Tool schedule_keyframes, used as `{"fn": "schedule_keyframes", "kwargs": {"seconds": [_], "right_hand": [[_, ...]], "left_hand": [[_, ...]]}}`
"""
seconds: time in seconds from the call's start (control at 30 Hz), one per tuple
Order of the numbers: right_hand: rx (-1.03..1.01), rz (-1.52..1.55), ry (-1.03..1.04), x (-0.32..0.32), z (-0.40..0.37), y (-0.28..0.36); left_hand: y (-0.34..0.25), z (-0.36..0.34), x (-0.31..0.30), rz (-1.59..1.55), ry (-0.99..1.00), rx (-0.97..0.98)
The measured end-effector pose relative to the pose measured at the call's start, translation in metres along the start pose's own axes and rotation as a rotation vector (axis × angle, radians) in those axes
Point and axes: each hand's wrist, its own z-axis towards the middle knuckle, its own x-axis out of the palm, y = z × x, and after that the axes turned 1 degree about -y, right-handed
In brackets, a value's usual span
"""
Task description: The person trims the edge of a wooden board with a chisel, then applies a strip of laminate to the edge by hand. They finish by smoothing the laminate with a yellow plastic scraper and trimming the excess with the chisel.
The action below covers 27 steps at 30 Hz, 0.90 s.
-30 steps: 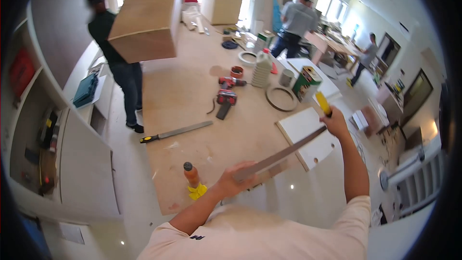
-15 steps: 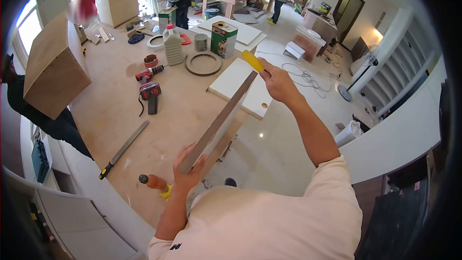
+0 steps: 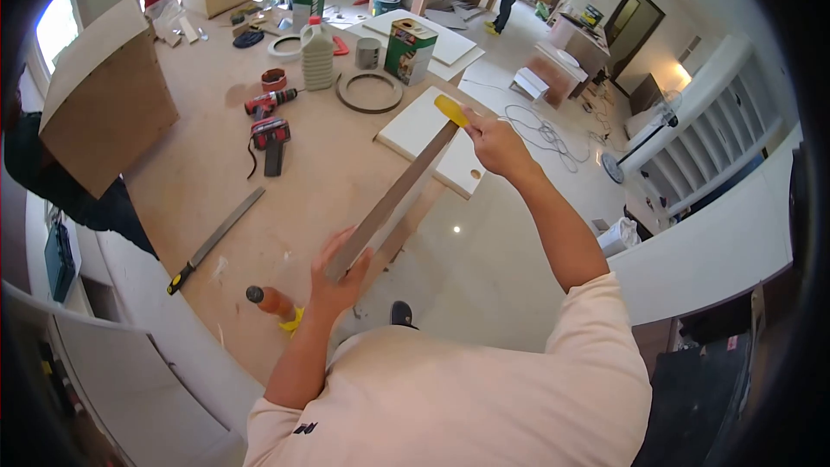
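Note:
A long narrow board (image 3: 393, 199) with a brown edge and a pale side slants up between my hands. My left hand (image 3: 339, 281) is wrapped round its lower end. My right hand (image 3: 497, 145) grips a yellow tool (image 3: 450, 109) at the board's upper end; what kind of tool it is I cannot make out. A file with a black and yellow handle (image 3: 216, 240) lies on the wooden worktable (image 3: 303, 199), left of the board. Near my left forearm is an orange bottle (image 3: 273, 301) with yellow parts.
On the table are a red drill (image 3: 270, 104), a second red tool (image 3: 271, 143), a jug (image 3: 317, 59), a metal can (image 3: 411, 50), a ring (image 3: 369, 93) and white panels (image 3: 415, 125). A person's dark sleeve (image 3: 28, 160) shows at the left beside a wooden box (image 3: 112, 108).
The yellow tool now meets the board's upper end, where a gap showed before. The view has shifted slightly, and a co-worker in grey at the back has bent or moved left.

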Motion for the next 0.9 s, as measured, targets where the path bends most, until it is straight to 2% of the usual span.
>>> {"fn": "schedule_keyframes", "kwargs": {"seconds": [0.1,0.17,0.23,0.3,0.43,0.53,0.63,0.73,0.77,0.83,0.9], "right_hand": [[-0.117,-0.108,0.027,0.010,-0.023,0.031],[-0.283,-0.057,0.000,0.020,-0.053,0.056],[-0.280,-0.018,0.088,0.020,-0.086,0.099],[-0.373,0.103,0.108,0.025,-0.119,0.130],[-0.459,0.187,0.203,0.016,-0.154,0.169],[-0.464,0.313,0.072,0.004,-0.156,0.173],[-0.435,0.243,0.066,-0.005,-0.156,0.181],[-0.522,0.260,0.031,0.026,-0.152,0.174],[-0.493,0.249,0.034,0.024,-0.150,0.171],[-0.430,0.235,0.042,0.005,-0.148,0.181],[-0.471,0.196,0.103,0.017,-0.151,0.175]], "left_hand": [[0.008,0.002,0.001,0.044,-0.060,0.135],[0.012,0.001,0.002,0.003,-0.067,0.130],[0.013,0.000,0.002,-0.058,-0.068,0.101],[0.009,0.001,0.001,-0.131,-0.054,0.062],[0.025,-0.011,0.002,-0.166,-0.023,0.072],[0.018,-0.003,-0.001,-0.102,-0.024,0.094],[0.012,-0.002,-0.002,-0.141,-0.065,0.144],[0.017,-0.002,0.000,-0.149,-0.051,0.129],[0.018,-0.002,0.001,-0.155,-0.043,0.117],[0.019,-0.003,-0.001,-0.152,-0.023,0.105],[0.018,-0.003,-0.002,-0.139,0.001,0.113]]}}
